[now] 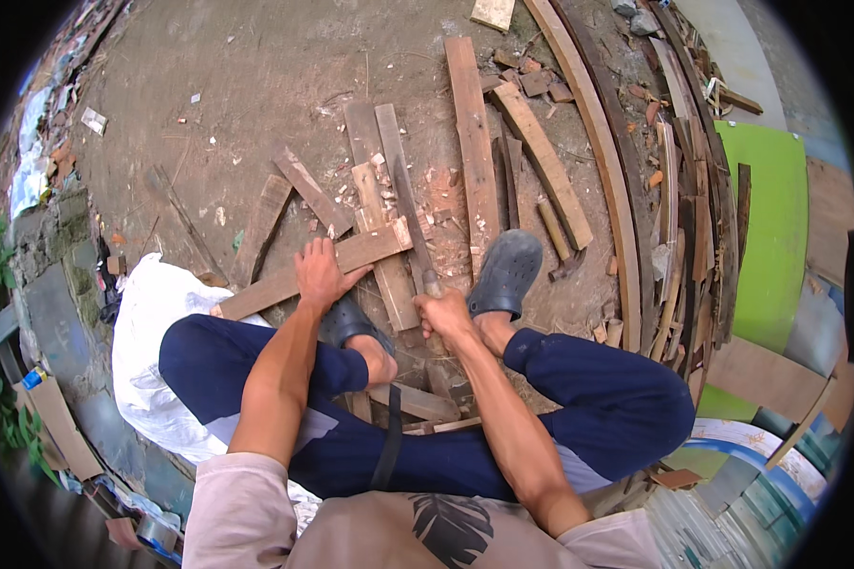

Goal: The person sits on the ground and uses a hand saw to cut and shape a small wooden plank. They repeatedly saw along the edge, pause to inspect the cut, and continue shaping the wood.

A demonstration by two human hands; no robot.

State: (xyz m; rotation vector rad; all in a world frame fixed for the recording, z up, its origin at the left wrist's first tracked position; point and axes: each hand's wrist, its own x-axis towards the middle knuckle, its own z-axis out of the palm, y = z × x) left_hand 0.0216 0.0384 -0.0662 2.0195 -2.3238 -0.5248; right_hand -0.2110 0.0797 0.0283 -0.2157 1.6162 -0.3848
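My left hand (321,275) grips a short wooden plank (365,248) from above, fingers over its far edge and thumb stretched along it. The plank lies slantwise over other boards, its pale, rough-cut end to the right. Just right of that end, my right hand (443,313) is closed round the wooden handle (432,282) of a tool. Its dark front part points away from me, in line with a long dark strip (400,180); I cannot tell where one ends and the other begins. Under the plank lies a lighter board (389,284) with a chipped top.
My clogs (508,270) stand on either side of the work. A hammer (555,237) lies right of my right foot. Loose boards (470,133) and chips cover the dirt ahead. Long beams (598,142) and stacked scrap wood line the right; a white sack (147,351) lies left.
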